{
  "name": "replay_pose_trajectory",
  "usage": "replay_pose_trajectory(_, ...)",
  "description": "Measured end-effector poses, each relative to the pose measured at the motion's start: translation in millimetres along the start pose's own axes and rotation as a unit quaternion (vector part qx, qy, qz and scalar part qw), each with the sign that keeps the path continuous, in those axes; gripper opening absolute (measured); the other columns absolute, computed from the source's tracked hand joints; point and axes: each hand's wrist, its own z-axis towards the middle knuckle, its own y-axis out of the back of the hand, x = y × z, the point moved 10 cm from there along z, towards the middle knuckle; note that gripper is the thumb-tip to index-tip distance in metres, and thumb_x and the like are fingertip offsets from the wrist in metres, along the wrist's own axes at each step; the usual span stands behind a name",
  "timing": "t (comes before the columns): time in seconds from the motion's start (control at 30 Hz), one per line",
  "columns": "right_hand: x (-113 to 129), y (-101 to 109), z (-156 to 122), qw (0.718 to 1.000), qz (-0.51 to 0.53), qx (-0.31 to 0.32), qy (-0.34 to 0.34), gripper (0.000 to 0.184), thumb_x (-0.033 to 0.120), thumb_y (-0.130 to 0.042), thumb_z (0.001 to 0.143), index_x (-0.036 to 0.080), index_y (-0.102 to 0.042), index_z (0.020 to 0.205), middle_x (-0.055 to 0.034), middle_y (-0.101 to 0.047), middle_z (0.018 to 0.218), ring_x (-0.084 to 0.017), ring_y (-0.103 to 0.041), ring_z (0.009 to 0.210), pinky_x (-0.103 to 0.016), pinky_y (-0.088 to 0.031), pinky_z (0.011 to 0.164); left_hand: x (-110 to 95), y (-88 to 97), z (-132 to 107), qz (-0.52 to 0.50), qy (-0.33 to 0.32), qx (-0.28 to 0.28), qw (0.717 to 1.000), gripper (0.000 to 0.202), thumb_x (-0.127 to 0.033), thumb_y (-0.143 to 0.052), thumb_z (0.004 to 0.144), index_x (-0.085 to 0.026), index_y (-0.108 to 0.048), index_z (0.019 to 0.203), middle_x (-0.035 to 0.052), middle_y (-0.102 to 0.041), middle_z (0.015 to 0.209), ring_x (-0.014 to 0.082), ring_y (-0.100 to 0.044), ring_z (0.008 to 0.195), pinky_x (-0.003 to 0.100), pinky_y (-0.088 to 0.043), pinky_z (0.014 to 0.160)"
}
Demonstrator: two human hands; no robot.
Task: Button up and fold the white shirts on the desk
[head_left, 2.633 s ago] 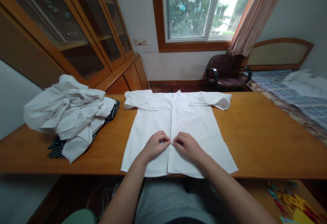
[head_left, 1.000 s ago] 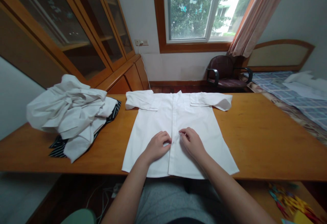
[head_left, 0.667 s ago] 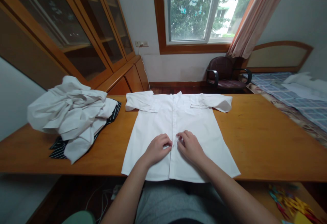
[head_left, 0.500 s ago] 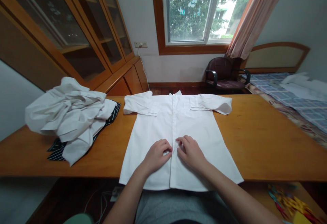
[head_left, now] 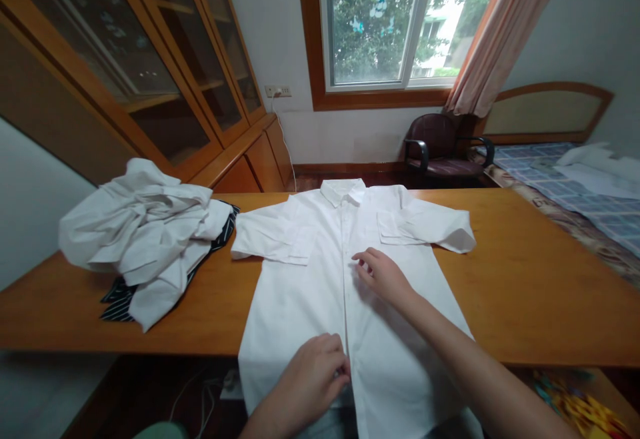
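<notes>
A white short-sleeved shirt [head_left: 300, 292] lies front up on the table, its collar [head_left: 343, 192] near the far edge and both sleeves spread sideways. Its lower part hangs over the near edge in front of me. My left hand [head_left: 320, 369] is closed at the front opening, low on the shirt, with the fingers pinching the placket edge; the fingertips are partly hidden. Higher up, my right hand [head_left: 383, 275] hovers at or just above the buttoned strip, fingers loosely bent and apart, with nothing visible in them.
A heap of crumpled white clothes [head_left: 155, 219] with a black striped piece [head_left: 120, 302] under it sits at the table's left. Beyond the wooden table [head_left: 540, 279] stand an armchair [head_left: 437, 145] and a bed [head_left: 575, 179]. A glass-doored cabinet [head_left: 165, 59] rises at left.
The shirt has slid toward me, so its collar now shows on the table and its hem drops past the near edge. My left hand moved nearer; my right hand moved slightly farther up.
</notes>
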Motion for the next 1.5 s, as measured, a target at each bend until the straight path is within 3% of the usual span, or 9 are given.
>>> replay_pose_trajectory(0.17,12.3,-23.9,23.6,0.993,-0.105,0.057,0.025,0.032,0.036,-0.054,0.098,0.024,-0.064,0.126,-0.0083,-0.062,0.104,-0.021,-0.062,0.093,-0.030,-0.043,0.082,-19.6,0.9,-2.3,-0.024,-0.053,0.072,0.996,0.005,-0.019,-0.069,0.085,-0.024,-0.071,0.085,-0.0021,-0.067,0.089,0.0148,-0.064,0.086,0.023,-0.044,0.076)
replay_pose_trajectory(0.37,7.7,-31.5,27.6,0.991,-0.117,0.064,0.005,0.024,0.038,-0.050,0.099,0.021,-0.067,0.102,-0.0059,-0.066,0.093,-0.017,-0.060,0.078,-0.028,-0.037,0.073,7.7,71.6,39.0,0.032,-0.005,-0.105,0.994,0.015,-0.020,-0.054,0.094,-0.020,-0.068,0.088,0.0032,-0.066,0.093,0.0192,-0.060,0.094,0.030,-0.045,0.086)
replay_pose_trajectory(0.47,0.1,-25.7,25.8,0.996,-0.078,0.040,-0.014,0.016,0.032,-0.054,0.096,0.019,-0.063,0.093,-0.0043,-0.065,0.088,-0.015,-0.057,0.076,-0.026,-0.034,0.070,28.4,88.7,64.0,0.060,0.016,-0.171,0.983,0.015,-0.021,-0.052,0.094,-0.020,-0.066,0.098,0.0053,-0.065,0.101,0.0211,-0.059,0.100,0.033,-0.046,0.091)
replay_pose_trajectory(0.63,-22.9,-10.7,20.5,0.997,0.025,0.002,-0.074,0.005,0.015,-0.056,0.079,0.020,-0.054,0.078,0.0012,-0.057,0.072,-0.014,-0.050,0.066,-0.025,-0.032,0.062,53.4,92.3,96.1,0.138,0.096,-0.206,0.964,0.026,-0.037,-0.062,0.091,-0.019,-0.061,0.109,0.0068,-0.063,0.104,0.0240,-0.058,0.099,0.036,-0.046,0.091)
replay_pose_trajectory(0.8,-68.7,25.9,-1.1,0.964,0.187,-0.119,-0.144,0.007,0.022,-0.055,0.073,0.021,-0.055,0.080,0.0039,-0.052,0.066,-0.015,-0.050,0.063,-0.026,-0.036,0.062,52.1,90.8,109.1,0.219,0.193,-0.187,0.938,0.045,-0.054,-0.064,0.085,-0.018,-0.058,0.111,0.0107,-0.061,0.110,0.0312,-0.055,0.107,0.041,-0.047,0.087)
replay_pose_trajectory(0.93,-111.5,50.7,-31.4,0.913,0.288,-0.219,-0.189,0.030,0.033,-0.062,0.072,0.020,-0.060,0.100,0.0036,-0.052,0.071,-0.015,-0.049,0.064,-0.027,-0.038,0.061,44.9,86.8,120.4,0.246,0.203,-0.169,0.932,0.032,-0.043,-0.060,0.088,-0.017,-0.058,0.107,0.0113,-0.061,0.111,0.0288,-0.057,0.106,0.037,-0.047,0.083)
replay_pose_trajectory(1.07,-126.6,56.1,-50.4,0.878,0.354,-0.243,-0.209,0.043,0.036,-0.069,0.070,0.020,-0.060,0.109,0.0052,-0.050,0.068,-0.014,-0.047,0.062,-0.026,-0.036,0.059,51.4,86.4,129.9,0.229,0.210,-0.154,0.938,0.015,-0.027,-0.053,0.088,-0.018,-0.061,0.097,0.0093,-0.065,0.102,0.0229,-0.063,0.091,0.031,-0.045,0.074)
replay_pose_trajectory(1.33,-78.7,21.8,-40.3,0.774,0.550,-0.157,-0.274,0.050,0.036,-0.075,0.071,0.021,-0.067,0.118,0.0062,-0.040,0.071,-0.009,-0.035,0.057,-0.022,-0.029,0.050,44.1,131.0,116.9,-0.047,0.118,-0.258,0.958,0.007,-0.019,-0.051,0.080,-0.018,-0.055,0.075,-0.0006,-0.059,0.072,0.0145,-0.056,0.067,0.024,-0.041,0.065)
replay_pose_trajectory(1.5,-19.7,18.5,-4.2,0.765,0.609,-0.096,-0.186,0.062,0.027,-0.073,0.072,0.029,-0.059,0.132,0.0071,-0.036,0.072,-0.009,-0.035,0.058,-0.020,-0.032,0.051,10.4,167.2,91.2,-0.141,0.049,-0.294,0.944,0.011,-0.026,-0.052,0.083,-0.018,-0.057,0.077,-0.0009,-0.059,0.075,0.0133,-0.055,0.068,0.023,-0.043,0.066)
